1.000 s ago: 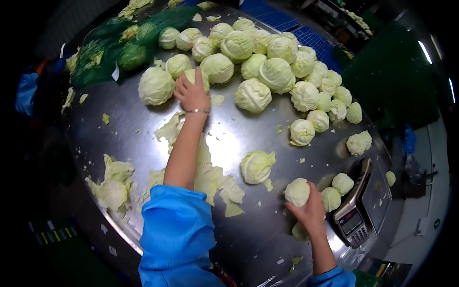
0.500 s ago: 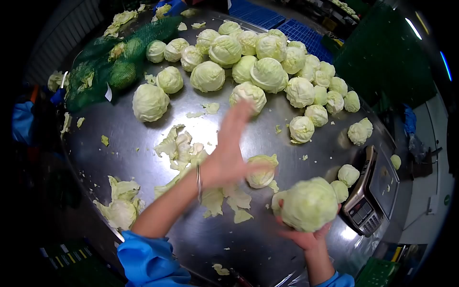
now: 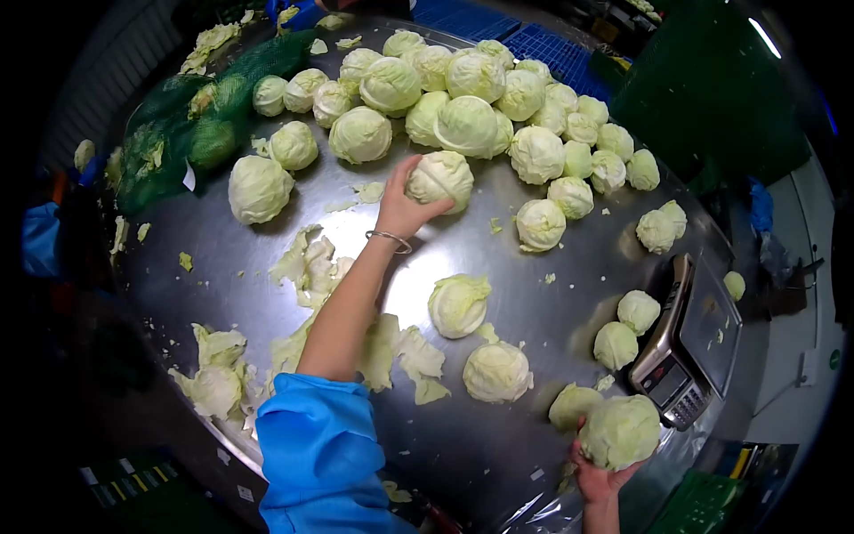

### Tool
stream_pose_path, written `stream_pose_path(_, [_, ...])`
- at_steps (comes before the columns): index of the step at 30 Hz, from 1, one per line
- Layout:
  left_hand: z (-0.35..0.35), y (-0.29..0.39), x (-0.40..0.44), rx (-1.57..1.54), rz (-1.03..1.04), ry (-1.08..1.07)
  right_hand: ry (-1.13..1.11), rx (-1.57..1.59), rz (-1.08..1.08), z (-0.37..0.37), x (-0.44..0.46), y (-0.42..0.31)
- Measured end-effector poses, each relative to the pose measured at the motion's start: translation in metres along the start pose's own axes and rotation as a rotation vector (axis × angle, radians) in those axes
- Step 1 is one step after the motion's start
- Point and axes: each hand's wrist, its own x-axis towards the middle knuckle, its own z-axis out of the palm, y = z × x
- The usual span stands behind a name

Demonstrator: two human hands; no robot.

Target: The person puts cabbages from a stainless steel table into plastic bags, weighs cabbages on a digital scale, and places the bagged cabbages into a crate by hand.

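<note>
My left hand [image 3: 407, 206] reaches across the metal table, fingers curved around a pale green cabbage [image 3: 445, 181] at the near side of the pile. Its thumb presses the cabbage's near side. Low on the right, my right hand [image 3: 598, 476] holds another cabbage [image 3: 620, 432] from below; the cabbage covers part of the fingers. Just left of it sits a smaller cabbage [image 3: 572, 408]. Two single cabbages, one with ragged leaves [image 3: 459, 305] and one rounder [image 3: 496, 371], lie between my hands.
Many cabbages [image 3: 473, 76] are heaped at the back. Green mesh bags [image 3: 213, 142] lie back left. Torn leaves [image 3: 218, 383] litter the left side. A scale [image 3: 667, 374] stands at right, two small cabbages [image 3: 616, 345] beside it. Blue pallets [image 3: 551, 58] lie beyond the table.
My left hand has moved forward and its fingers have closed around the cabbage by the pile. My right hand has moved down and slightly right with its cabbage. The view has shifted slightly.
</note>
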Motion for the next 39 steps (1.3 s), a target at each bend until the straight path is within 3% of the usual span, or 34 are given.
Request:
stream_pose_path(4, [-0.001,0.026,-0.017,0.164,-0.034,-0.098,0.067,0.043,0.025,-0.006,-0.010,-0.011])
stream_pose_path(8, [0.018,0.062,-0.022,0.726,-0.119,-0.234,-0.043,0.046,0.086,-0.004,-0.017,-0.010])
stream_pose_path(9, [0.027,0.052,-0.023,0.757,-0.030,-0.171,-0.076,0.146,0.178,0.005,-0.022,-0.008])
stream_pose_path(12, [0.035,0.032,-0.020,0.391,0.078,-0.116,-0.150,0.208,0.228,0.000,-0.035,-0.019])
stream_pose_path(15, [0.027,0.065,-0.025,-0.336,-0.361,-0.215,-0.247,0.045,0.129,-0.030,-0.062,-0.060])
stream_pose_path(16, [0.022,0.105,-0.037,-0.559,-0.510,-0.301,-0.271,0.103,0.146,-0.030,-0.074,-0.064])
stream_pose_path(18, [0.019,0.131,-0.055,-1.012,-0.544,-0.741,-0.318,0.216,0.186,-0.030,-0.095,-0.072])
stream_pose_path(22, [0.058,0.232,-0.161,-1.458,-0.750,-0.998,-0.347,0.268,0.040,-0.026,-0.130,-0.072])
stream_pose_path(24, [0.089,0.246,-0.219,-1.373,-0.864,-1.003,-0.303,0.239,-0.059,-0.037,-0.151,-0.072])
stream_pose_path(27, [0.159,0.260,-0.301,-0.506,-0.504,-0.939,-0.147,0.080,-0.248,-0.049,-0.200,-0.088])
stream_pose_path(29, [0.216,0.260,-0.345,0.008,0.022,-0.842,-0.022,-0.005,-0.356,-0.062,-0.228,-0.100])
stream_pose_path(32, [0.290,0.236,-0.388,0.193,0.442,-0.775,0.080,-0.054,-0.457,-0.072,-0.262,-0.114])
stream_pose_path(35, [0.340,0.217,-0.409,0.327,0.433,-0.780,0.014,-0.068,-0.536,-0.090,-0.292,-0.128])
stream_pose_path(39, [0.342,0.248,-0.428,0.556,0.720,-0.530,-0.041,-0.023,-0.513,-0.121,-0.333,-0.147])
